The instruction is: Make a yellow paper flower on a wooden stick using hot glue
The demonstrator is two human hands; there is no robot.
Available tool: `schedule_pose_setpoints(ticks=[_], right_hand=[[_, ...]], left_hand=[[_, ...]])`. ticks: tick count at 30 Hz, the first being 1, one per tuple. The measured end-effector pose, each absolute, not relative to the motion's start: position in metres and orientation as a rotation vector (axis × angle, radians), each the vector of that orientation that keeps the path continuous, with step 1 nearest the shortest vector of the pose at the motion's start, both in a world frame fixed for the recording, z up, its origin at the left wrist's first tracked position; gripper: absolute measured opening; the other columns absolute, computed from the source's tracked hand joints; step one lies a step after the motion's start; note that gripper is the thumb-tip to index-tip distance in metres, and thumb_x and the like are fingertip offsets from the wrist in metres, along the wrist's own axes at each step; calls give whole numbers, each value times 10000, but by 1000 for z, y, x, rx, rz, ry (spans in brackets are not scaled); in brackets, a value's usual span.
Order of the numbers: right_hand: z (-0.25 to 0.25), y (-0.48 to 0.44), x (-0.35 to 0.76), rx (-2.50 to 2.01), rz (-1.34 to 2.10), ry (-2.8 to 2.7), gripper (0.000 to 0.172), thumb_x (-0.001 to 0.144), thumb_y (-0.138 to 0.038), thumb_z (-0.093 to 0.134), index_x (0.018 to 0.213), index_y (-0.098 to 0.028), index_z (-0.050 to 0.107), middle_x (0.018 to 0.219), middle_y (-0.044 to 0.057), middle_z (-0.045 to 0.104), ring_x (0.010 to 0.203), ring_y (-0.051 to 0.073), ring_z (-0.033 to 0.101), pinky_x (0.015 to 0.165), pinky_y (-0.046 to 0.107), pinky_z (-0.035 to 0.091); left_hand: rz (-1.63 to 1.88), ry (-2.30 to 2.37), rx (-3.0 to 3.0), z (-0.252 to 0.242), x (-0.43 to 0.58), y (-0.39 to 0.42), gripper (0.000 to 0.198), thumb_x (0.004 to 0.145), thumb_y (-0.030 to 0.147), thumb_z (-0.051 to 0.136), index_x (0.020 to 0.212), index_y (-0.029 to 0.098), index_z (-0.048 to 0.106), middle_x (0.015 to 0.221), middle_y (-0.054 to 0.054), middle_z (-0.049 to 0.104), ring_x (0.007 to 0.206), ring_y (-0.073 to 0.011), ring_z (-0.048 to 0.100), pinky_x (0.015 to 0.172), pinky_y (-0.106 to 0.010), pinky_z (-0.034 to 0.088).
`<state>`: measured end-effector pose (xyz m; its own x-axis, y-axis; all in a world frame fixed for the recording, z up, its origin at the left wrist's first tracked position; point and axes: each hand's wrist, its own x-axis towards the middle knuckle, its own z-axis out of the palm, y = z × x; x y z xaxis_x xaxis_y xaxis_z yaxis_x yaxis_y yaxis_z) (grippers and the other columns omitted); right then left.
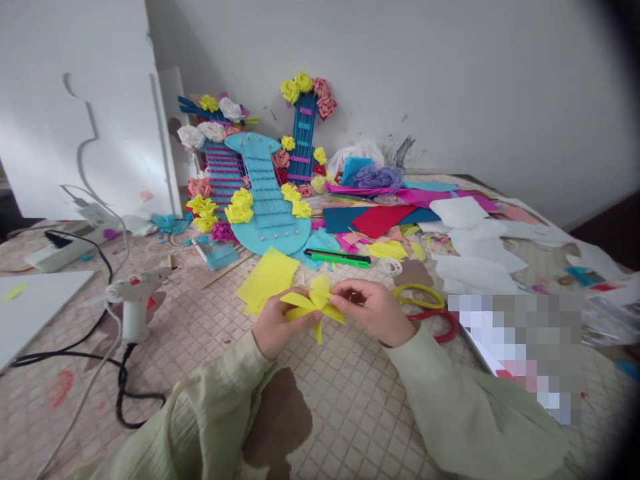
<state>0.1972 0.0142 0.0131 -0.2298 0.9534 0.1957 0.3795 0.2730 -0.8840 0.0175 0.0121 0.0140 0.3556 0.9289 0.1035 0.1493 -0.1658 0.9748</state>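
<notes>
A folded piece of yellow paper (pixel 314 301) with pointed flaps is pinched between both hands just above the tabletop. My left hand (pixel 276 325) grips its left side with curled fingers. My right hand (pixel 373 308) holds its right side, fingers closed on the paper. Both sleeves are pale green. A flat yellow sheet (pixel 267 277) lies on the table just beyond my left hand.
A white glue gun (pixel 134 299) stands at the left with black cables (pixel 120 390). Scissors with yellow and red handles (pixel 433 310) lie by my right hand. A green cutter (pixel 340 257), guitar-shaped craft pieces with paper flowers (pixel 265 200) and coloured sheets (pixel 380 217) crowd the back.
</notes>
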Motion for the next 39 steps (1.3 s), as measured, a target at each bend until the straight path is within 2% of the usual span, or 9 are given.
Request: schedule_pose_setpoints(ticks=[15,28,34,39], right_hand=[[15,9,190,-1170,624,-1857,63,721,-182,527,759,-170,575,723,10,598,567,84,490,505,200,396],[12,6,184,-1138,570,-1841,65,707,-143,548,757,-177,573,748,19,588,661,112,526,569,221,415],[10,5,182,-1094,563,-1802,36,716,-156,544,705,-187,558,741,28,591,725,139,540,606,255,430],[6,5,180,-1053,560,-1780,79,706,-136,550,642,-179,537,740,32,580,739,138,545,631,259,439]], left_hand=[[895,1081,1380,12,15,12,187,605,255,649,735,139,583,678,2,594,622,-110,530,576,-219,428],[876,1089,1344,14,13,13,227,612,266,645,784,124,601,786,-45,646,753,-166,578,695,-279,462],[902,1085,1347,14,12,13,214,602,258,652,770,133,605,765,-39,653,755,-174,590,682,-277,472],[905,1102,1335,13,11,13,223,604,261,653,784,141,600,776,-38,653,754,-173,594,677,-280,478]])
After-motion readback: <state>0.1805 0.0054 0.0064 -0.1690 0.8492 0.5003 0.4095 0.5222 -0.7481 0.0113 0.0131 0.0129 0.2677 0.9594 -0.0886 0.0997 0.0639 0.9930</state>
